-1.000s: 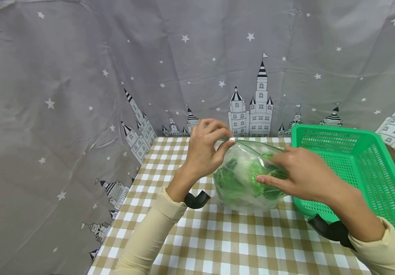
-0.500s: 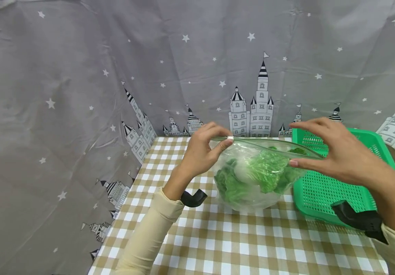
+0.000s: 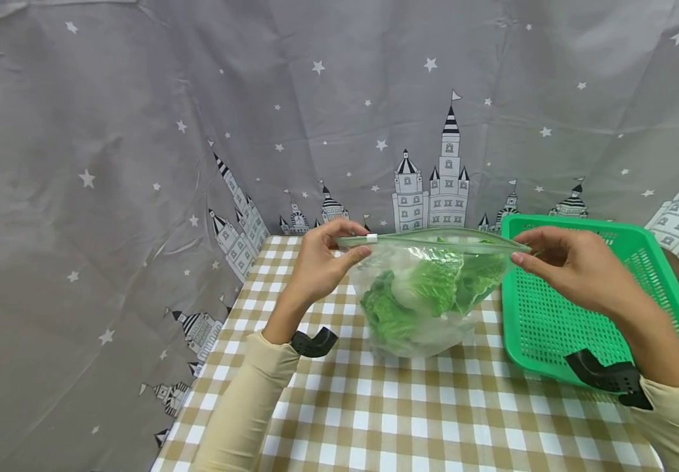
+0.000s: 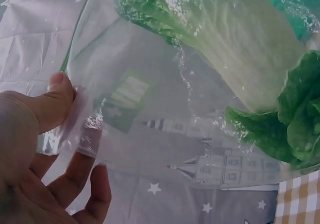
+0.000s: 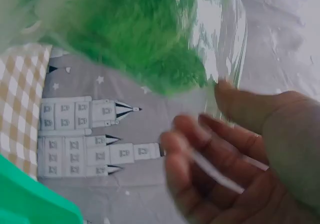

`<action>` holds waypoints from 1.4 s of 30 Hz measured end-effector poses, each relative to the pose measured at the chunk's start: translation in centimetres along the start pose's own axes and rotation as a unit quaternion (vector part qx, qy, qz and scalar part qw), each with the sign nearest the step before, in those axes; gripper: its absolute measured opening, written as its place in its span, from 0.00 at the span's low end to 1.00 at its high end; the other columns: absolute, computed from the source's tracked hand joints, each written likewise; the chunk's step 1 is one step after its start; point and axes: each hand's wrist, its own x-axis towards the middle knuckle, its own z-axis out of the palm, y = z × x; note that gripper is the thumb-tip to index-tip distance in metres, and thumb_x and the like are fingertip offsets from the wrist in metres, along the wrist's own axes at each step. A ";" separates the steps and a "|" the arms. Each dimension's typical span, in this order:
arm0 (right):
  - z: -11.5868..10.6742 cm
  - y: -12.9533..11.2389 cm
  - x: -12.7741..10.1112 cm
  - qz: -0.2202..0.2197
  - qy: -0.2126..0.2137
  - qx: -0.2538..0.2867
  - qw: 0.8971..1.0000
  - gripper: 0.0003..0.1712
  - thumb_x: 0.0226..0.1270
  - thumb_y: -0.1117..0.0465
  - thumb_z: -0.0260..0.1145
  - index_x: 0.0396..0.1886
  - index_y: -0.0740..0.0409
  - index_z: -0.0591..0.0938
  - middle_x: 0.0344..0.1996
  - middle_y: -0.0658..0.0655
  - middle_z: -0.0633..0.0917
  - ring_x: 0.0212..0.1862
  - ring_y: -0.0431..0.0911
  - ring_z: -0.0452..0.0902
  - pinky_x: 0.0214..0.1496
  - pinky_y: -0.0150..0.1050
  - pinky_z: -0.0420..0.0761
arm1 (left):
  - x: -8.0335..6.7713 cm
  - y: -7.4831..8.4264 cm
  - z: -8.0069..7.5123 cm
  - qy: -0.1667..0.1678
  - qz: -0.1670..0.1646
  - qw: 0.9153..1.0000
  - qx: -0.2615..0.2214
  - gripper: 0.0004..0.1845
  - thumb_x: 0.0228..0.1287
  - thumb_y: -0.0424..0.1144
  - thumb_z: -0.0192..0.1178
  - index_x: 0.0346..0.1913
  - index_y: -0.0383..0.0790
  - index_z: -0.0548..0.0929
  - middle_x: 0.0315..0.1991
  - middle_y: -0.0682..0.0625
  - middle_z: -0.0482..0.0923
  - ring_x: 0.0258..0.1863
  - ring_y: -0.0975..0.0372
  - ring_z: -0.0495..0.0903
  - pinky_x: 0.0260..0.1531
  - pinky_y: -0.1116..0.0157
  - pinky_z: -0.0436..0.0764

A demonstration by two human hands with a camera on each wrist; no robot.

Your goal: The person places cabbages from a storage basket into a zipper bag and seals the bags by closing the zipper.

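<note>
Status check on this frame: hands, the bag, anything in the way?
Left hand pinches the zip bag at its left top corner, right hand at the right. Bag holds leafy greens, base on the checked table. Green basket alongside, not blocking.

Glossy clear plastic bag point(image 3: 428, 288), perforated plastic basket point(image 3: 587, 295) — matt checked cloth tablecloth point(image 3: 410, 419)

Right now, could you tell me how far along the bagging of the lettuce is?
Done: the lettuce is inside the clear zip bag. In hand: the left hand pinches the slider end of the zip strip and the right hand pinches the other end. Left: the green basket holds nothing.
</note>
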 end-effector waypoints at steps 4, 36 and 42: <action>0.0 -0.6 0.1 -0.019 0.068 -0.001 0.998 0.07 0.68 0.57 0.67 0.40 0.55 0.87 0.29 0.49 0.87 0.32 0.33 0.80 0.29 0.31 0.73 | 0.2 0.5 -0.1 0.053 -0.004 0.999 0.010 0.10 0.51 0.35 0.75 0.36 0.39 0.87 0.22 0.52 0.80 0.19 0.65 0.75 0.25 0.67 0.72; -0.4 -1.4 -0.1 -0.144 0.162 -0.044 0.975 0.16 0.56 0.69 0.74 0.46 0.55 0.86 0.40 0.42 0.83 0.40 0.28 0.72 0.40 0.26 0.68 | 0.3 0.2 1.4 0.041 0.008 0.999 -0.023 0.04 0.61 0.25 0.64 0.37 0.25 0.84 0.32 0.38 0.85 0.33 0.52 0.83 0.32 0.60 0.76; 1.1 -6.0 2.2 -0.252 0.154 -0.069 0.953 0.23 0.52 0.61 0.78 0.49 0.57 0.86 0.45 0.56 0.84 0.50 0.50 0.74 0.51 0.43 0.69 | 0.4 0.0 2.0 0.042 0.042 0.998 -0.029 0.04 0.62 0.31 0.66 0.38 0.32 0.87 0.31 0.46 0.87 0.36 0.58 0.83 0.34 0.63 0.75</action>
